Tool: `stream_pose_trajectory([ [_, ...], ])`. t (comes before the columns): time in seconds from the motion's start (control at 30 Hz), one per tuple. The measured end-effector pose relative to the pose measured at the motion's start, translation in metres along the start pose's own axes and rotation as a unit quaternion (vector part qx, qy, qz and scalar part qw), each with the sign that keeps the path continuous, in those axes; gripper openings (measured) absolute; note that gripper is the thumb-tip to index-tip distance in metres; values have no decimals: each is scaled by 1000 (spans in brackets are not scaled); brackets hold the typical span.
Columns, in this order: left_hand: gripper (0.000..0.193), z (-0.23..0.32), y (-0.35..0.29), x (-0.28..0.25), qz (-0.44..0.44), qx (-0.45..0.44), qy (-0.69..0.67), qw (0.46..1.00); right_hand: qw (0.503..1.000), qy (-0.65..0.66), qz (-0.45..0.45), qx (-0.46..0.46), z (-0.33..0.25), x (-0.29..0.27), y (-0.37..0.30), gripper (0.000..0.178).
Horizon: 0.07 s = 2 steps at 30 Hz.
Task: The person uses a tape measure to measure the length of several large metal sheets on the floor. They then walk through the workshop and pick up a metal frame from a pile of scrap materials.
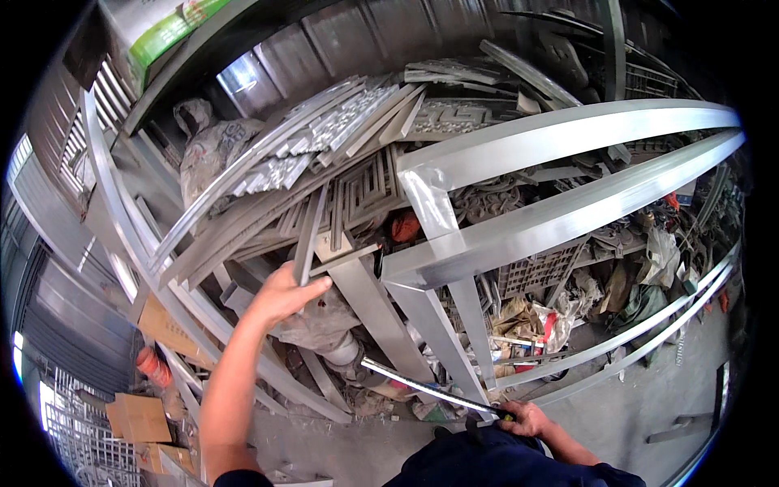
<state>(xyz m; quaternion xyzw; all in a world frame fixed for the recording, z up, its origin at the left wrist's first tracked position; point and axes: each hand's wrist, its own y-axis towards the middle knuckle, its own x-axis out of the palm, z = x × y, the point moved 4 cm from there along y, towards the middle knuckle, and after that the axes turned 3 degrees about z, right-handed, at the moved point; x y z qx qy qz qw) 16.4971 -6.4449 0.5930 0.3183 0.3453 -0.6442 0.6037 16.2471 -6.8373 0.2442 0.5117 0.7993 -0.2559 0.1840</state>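
My left hand [286,294] is closed around the lower end of a narrow grey metal strip [312,231], its thumb lying across the front. The strip tilts up against the stacked panels behind it. Low on the right, near my waist, my right hand [527,419] grips a tape measure [508,416], mostly covered by the fingers. Its pale blade [430,391] is drawn out to the left and ends in the air below a dusty grey sack [324,329]. Just right of the left hand stands a wide grey metal bar [375,312].
A large silver metal frame [503,247] juts across the right side. Stacked ornamental metal panels [341,130] fill the rack ahead. Scrap and rags [649,284] crowd the lower right shelf. Cardboard boxes [142,418] sit at lower left, and long silver rails [122,195] run along the left.
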Motion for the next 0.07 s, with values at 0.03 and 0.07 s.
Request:
stream_pose_trajectory([
  [0.03,65,-16,9,10,-19,-8,-43,999,1000,2,-2,-3,-3,-1,1,50],
  [0.07,70,-36,18,21,-37,-15,-87,995,1000,2,-20,-21,-6,-2,2,50],
])
